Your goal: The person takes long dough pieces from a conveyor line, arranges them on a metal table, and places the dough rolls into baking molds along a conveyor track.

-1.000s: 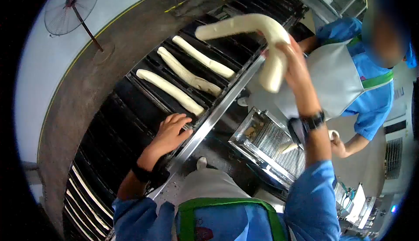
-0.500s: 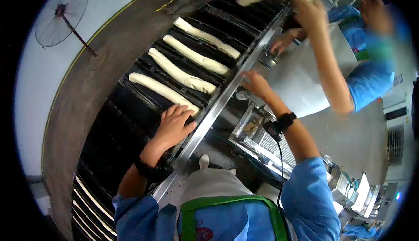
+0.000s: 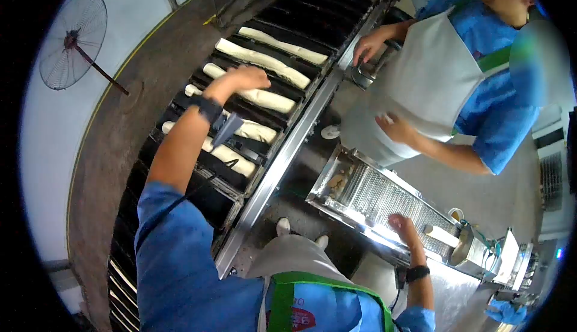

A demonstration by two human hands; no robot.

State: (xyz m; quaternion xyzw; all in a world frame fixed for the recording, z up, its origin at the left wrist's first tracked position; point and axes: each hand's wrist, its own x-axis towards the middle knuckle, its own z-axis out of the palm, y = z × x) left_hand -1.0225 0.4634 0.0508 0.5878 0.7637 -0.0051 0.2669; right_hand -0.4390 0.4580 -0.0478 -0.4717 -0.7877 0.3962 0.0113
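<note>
My left hand (image 3: 247,78) reaches over the black slotted trays (image 3: 210,202), just above a long pale dough piece (image 3: 273,100). Its fingers are slightly bent, and nothing shows held in them. Several other dough pieces lie in neighbouring slots, among them one (image 3: 264,61) beyond the hand and one (image 3: 234,160) nearer me, partly covered by my forearm and the device at my wrist. My right hand (image 3: 401,225) is open and empty over the metal mesh conveyor (image 3: 390,196), left of a short dough piece (image 3: 442,236) on it.
A co-worker in a white apron (image 3: 415,91) stands across at the right, one hand by the metal rail (image 3: 288,151), the other in front of the apron. A fan (image 3: 72,40) stands at the far left. Thin dough strips (image 3: 123,278) lie at the lower left.
My left hand has moved up and away over the dough pieces. My right hand has drawn back down to the conveyor. The co-worker's raised dough piece is now laid in a tray slot.
</note>
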